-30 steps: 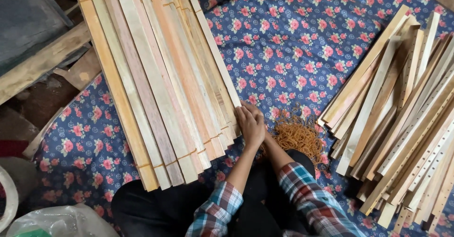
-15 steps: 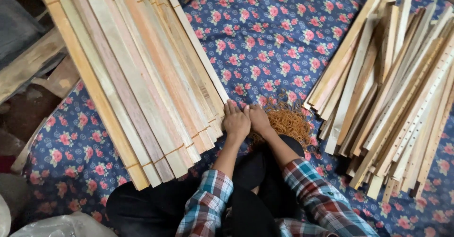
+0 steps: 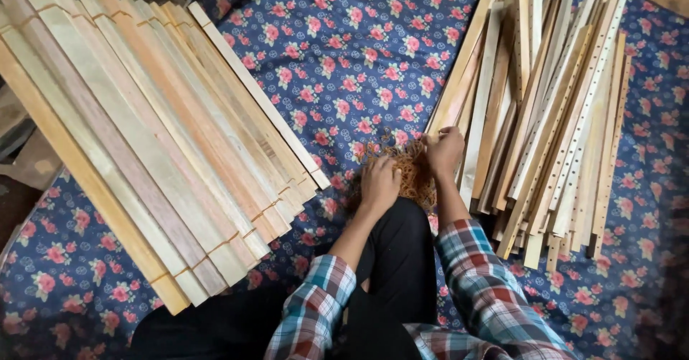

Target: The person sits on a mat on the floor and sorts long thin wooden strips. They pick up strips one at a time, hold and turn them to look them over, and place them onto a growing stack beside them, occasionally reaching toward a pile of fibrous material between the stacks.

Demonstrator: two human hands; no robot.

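A tangle of brown rubber bands [image 3: 409,173] lies on the blue flowered cloth [image 3: 359,66] just ahead of my knee. My left hand [image 3: 378,183] rests on the tangle's left side with its fingers curled into it. My right hand [image 3: 445,150] is at the tangle's right edge, fingers bent, touching the near end of a pale wooden slat [image 3: 459,80] from the loose pile [image 3: 552,116] on the right. On the left lies a bound row of long wooden slats [image 3: 143,137], tied side by side with thin bands.
My black trouser leg [image 3: 395,259] and plaid sleeves fill the bottom centre. Bare ground and a plank edge [image 3: 14,130] show at the far left. The cloth between the two slat groups is bare of slats.
Both hands left the bound slats on the left and moved right to the rubber band tangle. My right hand now reaches the loose slat pile. The view has shifted right.
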